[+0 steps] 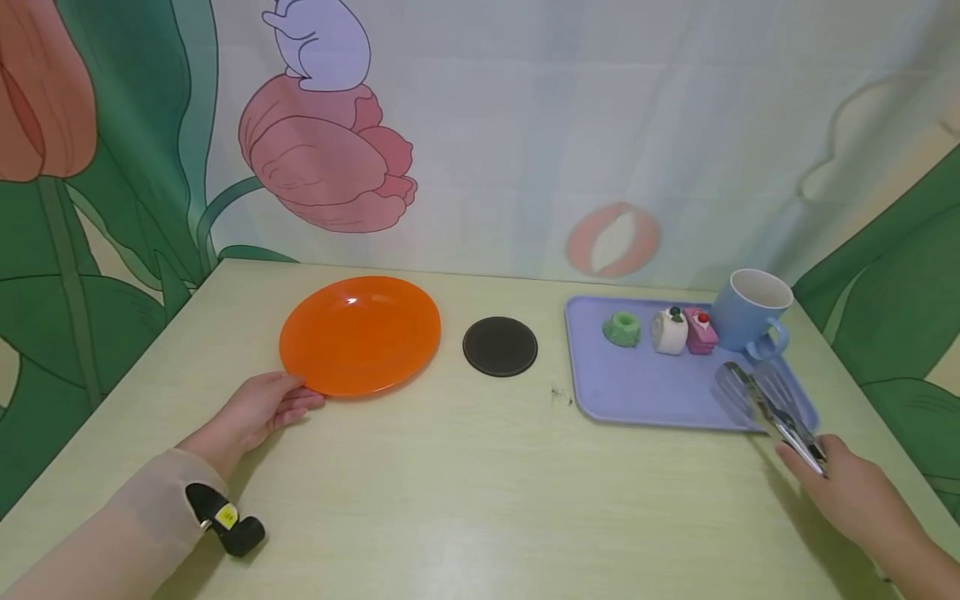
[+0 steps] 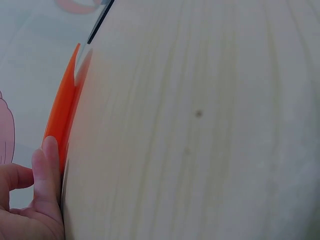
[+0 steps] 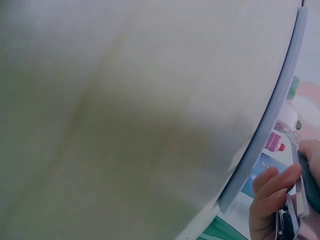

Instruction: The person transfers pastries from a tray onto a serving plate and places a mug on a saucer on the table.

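Observation:
At the rim of the orange plate [image 1: 363, 333], my left hand [image 1: 258, 408] has its thumb over the edge and its fingers below, pinching it. The left wrist view shows the plate [image 2: 61, 107] almost edge-on beside the fingers. My right hand [image 1: 862, 496] grips metal serving tongs [image 1: 786, 427], their slotted ends spread over the front right of the lavender tray [image 1: 637, 396]. On the tray stand a green ring-shaped cake [image 1: 622, 330], a white cake roll [image 1: 669, 332] and a pink cake piece [image 1: 701, 331] topped with red.
A light blue mug [image 1: 738, 312] stands at the tray's back right corner, beside the pink cake. Between plate and tray lies a round black coaster [image 1: 500, 347]. A printed curtain [image 1: 487, 150] hangs behind the pale wooden table [image 1: 465, 500].

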`<state>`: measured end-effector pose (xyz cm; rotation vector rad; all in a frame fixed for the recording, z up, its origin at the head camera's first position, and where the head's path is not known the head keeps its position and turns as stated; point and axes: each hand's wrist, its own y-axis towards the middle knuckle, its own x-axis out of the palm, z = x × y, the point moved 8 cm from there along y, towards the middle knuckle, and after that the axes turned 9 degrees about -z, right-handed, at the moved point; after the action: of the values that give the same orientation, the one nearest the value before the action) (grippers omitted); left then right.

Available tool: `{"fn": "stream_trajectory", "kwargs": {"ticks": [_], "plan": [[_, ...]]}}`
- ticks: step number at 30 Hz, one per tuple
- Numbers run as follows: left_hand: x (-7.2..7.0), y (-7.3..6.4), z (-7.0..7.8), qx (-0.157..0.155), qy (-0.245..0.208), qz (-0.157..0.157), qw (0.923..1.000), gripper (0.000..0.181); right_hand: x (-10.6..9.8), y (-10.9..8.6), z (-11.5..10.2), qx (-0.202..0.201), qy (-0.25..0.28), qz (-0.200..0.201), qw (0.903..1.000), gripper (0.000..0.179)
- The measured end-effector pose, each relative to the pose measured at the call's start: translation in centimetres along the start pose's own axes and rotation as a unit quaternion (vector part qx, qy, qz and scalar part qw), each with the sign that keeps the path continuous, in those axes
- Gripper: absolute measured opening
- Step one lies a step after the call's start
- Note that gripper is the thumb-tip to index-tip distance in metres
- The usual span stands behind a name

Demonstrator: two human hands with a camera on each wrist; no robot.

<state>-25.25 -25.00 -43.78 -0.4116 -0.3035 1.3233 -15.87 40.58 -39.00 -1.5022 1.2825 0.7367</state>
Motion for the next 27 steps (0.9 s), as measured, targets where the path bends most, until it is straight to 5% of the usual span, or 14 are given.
{"fn": "stream_trajectory", "kwargs": {"ticks": [27], "plan": [[0.0,-0.1,0.1,-0.002,0.004,0.005,1.0,0.049,-0.6,0.4,-2.6,-0.01,-0.033,0.012,0.9993,0.059]]}}
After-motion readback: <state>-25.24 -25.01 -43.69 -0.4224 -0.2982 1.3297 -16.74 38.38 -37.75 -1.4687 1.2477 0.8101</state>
